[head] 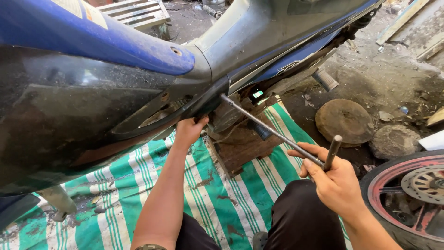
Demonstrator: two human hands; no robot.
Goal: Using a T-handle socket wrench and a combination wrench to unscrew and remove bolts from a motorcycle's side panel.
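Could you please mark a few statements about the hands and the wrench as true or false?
1. The right hand holds a long T-handle wrench. True.
2. The left hand rests on the wheel. False: it reaches up under the motorbike's black panel; the wheel lies by the right arm.
3. A green striped sheet covers the ground. True.
4. The wrench points away from the motorbike. False: its far end goes into the bike's underside.

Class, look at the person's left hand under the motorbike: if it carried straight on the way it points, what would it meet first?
The left hand points up and already touches the black lower panel of the motorbike, so it would press straight into that; depth behind it is unclear.
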